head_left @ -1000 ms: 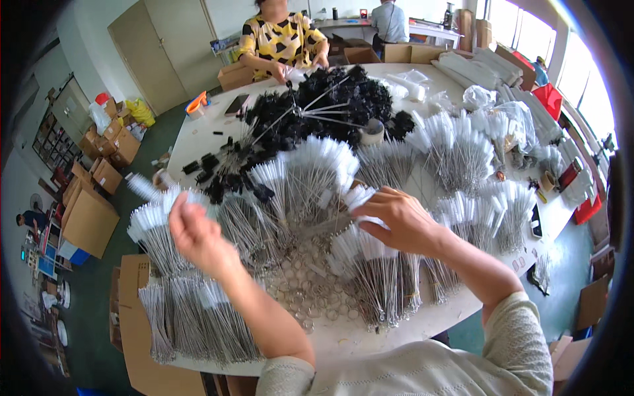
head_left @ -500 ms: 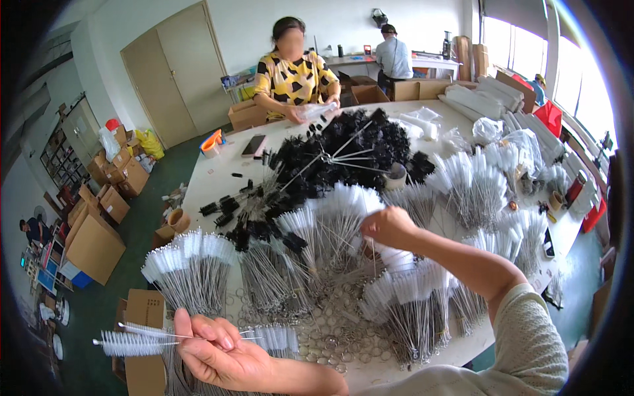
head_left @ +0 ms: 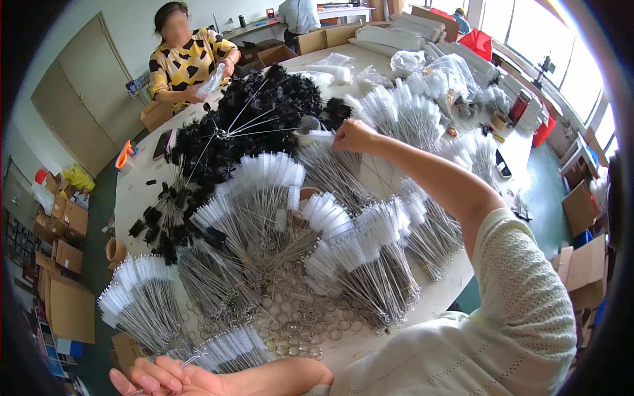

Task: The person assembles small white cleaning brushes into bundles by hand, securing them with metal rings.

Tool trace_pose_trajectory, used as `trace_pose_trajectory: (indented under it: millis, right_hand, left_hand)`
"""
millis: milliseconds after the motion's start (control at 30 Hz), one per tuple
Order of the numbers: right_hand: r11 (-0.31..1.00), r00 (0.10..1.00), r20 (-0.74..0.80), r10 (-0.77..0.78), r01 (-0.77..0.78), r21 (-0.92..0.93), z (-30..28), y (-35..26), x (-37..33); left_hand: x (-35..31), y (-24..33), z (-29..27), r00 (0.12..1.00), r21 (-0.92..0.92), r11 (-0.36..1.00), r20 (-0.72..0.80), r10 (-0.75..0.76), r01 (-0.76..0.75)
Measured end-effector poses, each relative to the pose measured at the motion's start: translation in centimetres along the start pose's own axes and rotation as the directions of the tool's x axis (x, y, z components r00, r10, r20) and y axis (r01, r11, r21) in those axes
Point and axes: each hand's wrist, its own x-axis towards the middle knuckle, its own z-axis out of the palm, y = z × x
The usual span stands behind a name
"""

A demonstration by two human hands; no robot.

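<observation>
At the lower left, my left hand (head_left: 162,377) is closed on thin wire-handled brushes; their wire (head_left: 191,360) sticks out past the fingers, and the bristle ends are out of view. My right hand (head_left: 354,136) is stretched to the far middle of the table, fingers pinched at a bundle of white-bristled wire brushes (head_left: 321,148). What lies between those fingertips is hidden. Behind it is a large heap of black-bristled brushes (head_left: 264,109). More white brushes (head_left: 264,178) lie fanned out in bundles, with loose metal rings (head_left: 297,323) among them near me.
Across the table (head_left: 142,191) a person in a yellow patterned top (head_left: 191,66) holds a clear plastic bag (head_left: 212,82). Also on the table are a phone (head_left: 162,144), an orange tape dispenser (head_left: 124,158), a tape roll (head_left: 309,123), a red flask (head_left: 520,105) and rolled plastic sheeting (head_left: 389,36).
My view has turned right and down. My right hand has moved from the nearer white brushes to a farther bundle. My left hand, with its brushes, now sits at the lower edge.
</observation>
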Motion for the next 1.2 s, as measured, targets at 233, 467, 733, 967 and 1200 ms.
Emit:
trace_pose_trajectory:
  millis: [233,467,733,967,1200]
  right_hand:
    - [0.943,0.950,0.064,0.306,-0.293,-0.157,2.9,-2.6,0.0]
    - [0.917,0.915,0.115,0.386,-0.395,0.064,2.9,0.0,1.4]
    - [0.799,0.855,-0.468,0.224,0.114,0.590,-9.5,-2.0,-2.8]
    - [0.782,0.884,-0.326,0.334,-0.067,0.620,-16.9,11.3,-2.5]
    - [0.786,0.695,-0.372,0.615,-0.582,0.210,-11.7,21.1,-0.9]
  left_hand:
    - [0.3,1.1,-1.5,0.995,-0.064,0.998,0.096,0.032,-0.025]
    - [-0.3,1.2,-0.6,0.991,-0.033,0.999,0.126,0.040,-0.036]
    - [-0.7,1.0,-0.3,0.996,-0.036,0.999,0.091,0.017,-0.014]
    - [-1.3,1.2,0.2,0.997,0.064,0.998,0.083,-0.006,0.001]
    - [-1.5,0.4,0.6,0.988,0.130,0.991,0.154,0.017,-0.037]
